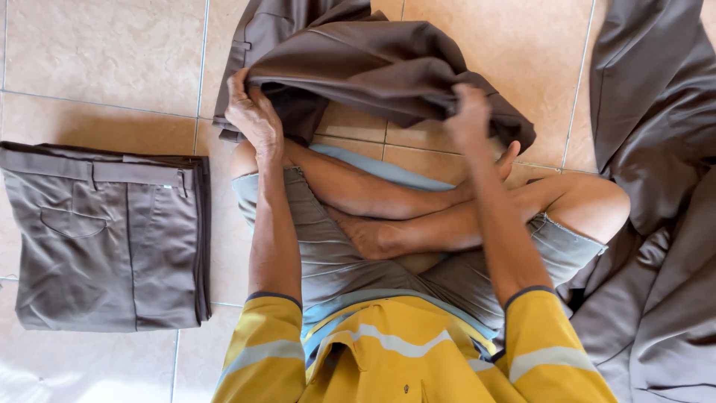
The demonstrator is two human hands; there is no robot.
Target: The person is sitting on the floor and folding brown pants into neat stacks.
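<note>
I sit cross-legged on a tiled floor. My left hand grips the left edge of a brown pair of trousers that lies bunched on the floor in front of my knees. My right hand pinches the same cloth further right, lifting a fold. The trousers' waistband end points away from me at the upper left.
A folded stack of brown trousers lies on the floor at my left. A heap of loose brown trousers fills the right side. Beige floor tiles surround me. My crossed legs and grey shorts sit below the hands.
</note>
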